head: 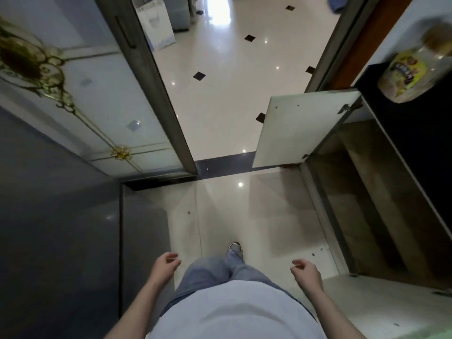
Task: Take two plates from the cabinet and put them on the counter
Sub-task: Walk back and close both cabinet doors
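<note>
Low in view, either side of a pale shirt: left hand (164, 265) and right hand (307, 270), fingers loosely curled, holding nothing. Beyond the right fingertips, open cabinet (362, 192), white door (300, 128) swung out, dark shelves inside. No plates made out. Above it, black counter (415, 133) with a blurred jar (413, 69).

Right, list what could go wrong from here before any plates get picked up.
1. The open cabinet door juts into the walkway on the person's right; a leg or hip could knock it in passing.
2. The jar sits at the edge of the dark counter, just above the cabinet; reaching up with plates could nudge it off.
3. The glossy floor looks slippery. Both the left hand and right hand are empty; no plates are visible yet.
</note>
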